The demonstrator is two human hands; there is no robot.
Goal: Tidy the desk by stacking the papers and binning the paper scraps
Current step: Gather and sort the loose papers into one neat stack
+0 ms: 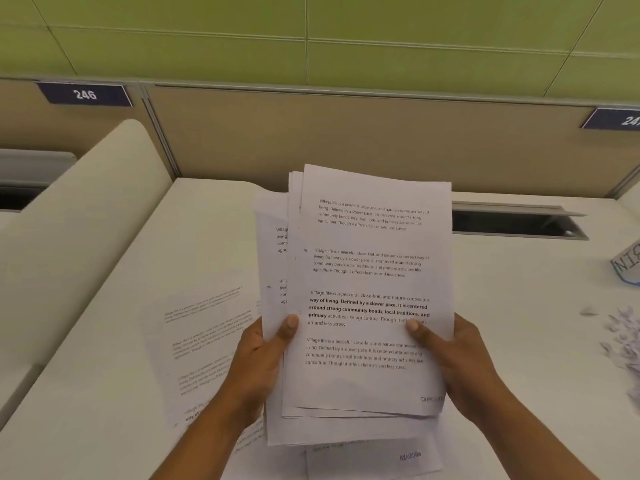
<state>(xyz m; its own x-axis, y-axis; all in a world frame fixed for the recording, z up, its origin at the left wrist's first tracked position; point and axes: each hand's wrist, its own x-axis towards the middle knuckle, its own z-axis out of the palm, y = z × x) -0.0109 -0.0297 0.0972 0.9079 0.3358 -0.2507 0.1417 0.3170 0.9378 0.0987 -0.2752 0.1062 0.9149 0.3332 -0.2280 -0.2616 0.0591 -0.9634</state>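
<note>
Papers (367,289) held above the desk (519,306), an uneven sheaf. My left hand (256,362) and right hand (453,362) each pinch a lower side edge, thumbs on top. Stacking looks half done to me: one loose sheet (204,344) lies left, and the scraps (623,341) sit unbinned near the bin (627,268).

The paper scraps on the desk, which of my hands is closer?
Right. The right hand grips the paper stack at its right edge, with the paper scraps off to its right; the left hand grips the left edge, farther away.
</note>
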